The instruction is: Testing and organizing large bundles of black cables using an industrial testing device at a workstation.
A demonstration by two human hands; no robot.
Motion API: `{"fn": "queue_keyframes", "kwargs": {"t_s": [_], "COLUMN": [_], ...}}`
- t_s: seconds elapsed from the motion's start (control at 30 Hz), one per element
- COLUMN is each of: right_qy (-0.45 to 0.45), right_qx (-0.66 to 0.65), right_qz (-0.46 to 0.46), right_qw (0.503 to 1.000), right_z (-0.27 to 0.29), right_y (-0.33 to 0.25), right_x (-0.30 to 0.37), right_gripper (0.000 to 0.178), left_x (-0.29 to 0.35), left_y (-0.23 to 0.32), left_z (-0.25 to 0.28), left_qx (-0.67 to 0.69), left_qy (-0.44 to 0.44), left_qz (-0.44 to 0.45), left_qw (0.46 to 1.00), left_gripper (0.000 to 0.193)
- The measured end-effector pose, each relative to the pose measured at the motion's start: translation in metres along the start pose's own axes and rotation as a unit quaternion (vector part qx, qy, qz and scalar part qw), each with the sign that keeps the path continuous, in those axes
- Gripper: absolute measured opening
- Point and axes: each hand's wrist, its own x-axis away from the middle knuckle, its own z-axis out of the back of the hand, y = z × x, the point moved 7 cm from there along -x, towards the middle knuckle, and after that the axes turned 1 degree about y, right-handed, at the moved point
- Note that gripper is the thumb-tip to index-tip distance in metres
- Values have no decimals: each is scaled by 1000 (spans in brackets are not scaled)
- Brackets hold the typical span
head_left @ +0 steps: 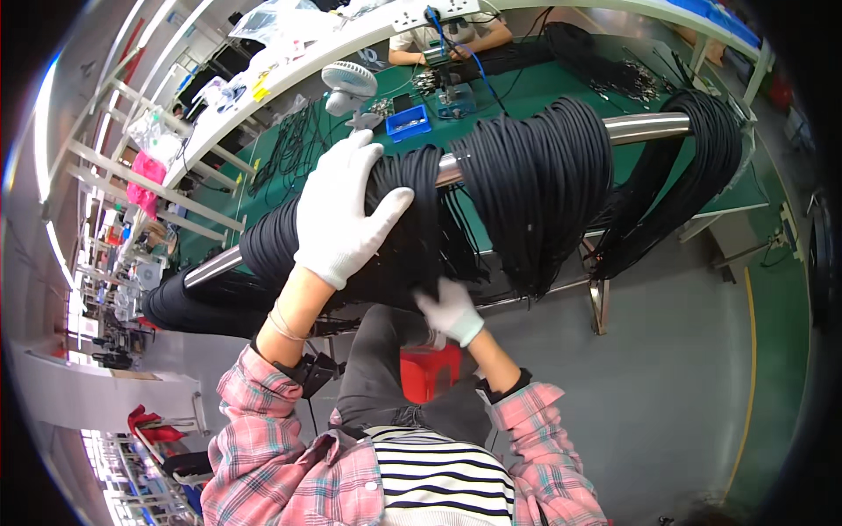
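Note:
Thick bundles of black cables hang over a shiny metal rod point(649, 128) in front of me. My left hand point(342, 210), in a white glove, lies on top of the middle bundle point(412, 228), its fingers stretched out and the thumb apart. Lower down, my white-gloved right hand point(453, 313) is beside the hanging part of that bundle. Motion smears its fingers, so a grip on the cables cannot be made out. Another large cable bundle point(535, 193) hangs just to the right. More cables point(715, 140) drape over the rod's right end.
Behind the rod stands a green-topped table point(526, 92) with a small fan point(349, 81), a blue tray point(408, 124) and loose cables. Across it, a person's forearms point(491, 37) rest near a small device. A red stool point(430, 373) is below me.

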Motion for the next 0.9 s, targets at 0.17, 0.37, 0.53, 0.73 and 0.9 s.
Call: {"fn": "queue_keyframes", "kwargs": {"t_s": [0.17,0.37,0.53,0.73,0.9], "right_qy": [-16,104,50,19,194], "right_qx": [-139,-142,-42,-173,-99], "right_qz": [190,312,292,211,117], "right_qw": [972,934,954,962,969], "right_z": [31,32,16,4,46], "right_y": [5,-29,-3,-2,5], "right_x": [2,-42,-54,-67,-74], "right_gripper": [46,39,43,42,40], "left_x": [7,-1,1,0,1], "left_y": [-13,1,-2,-5,-11], "left_z": [-3,-8,-1,-6,-7], "left_qx": [62,15,62,61,10], "left_qy": [-70,-70,-66,-100,-124], "left_qz": [85,78,83,96,132], "left_qw": [992,994,992,988,984], "left_gripper": [48,46,41,39,38]}}
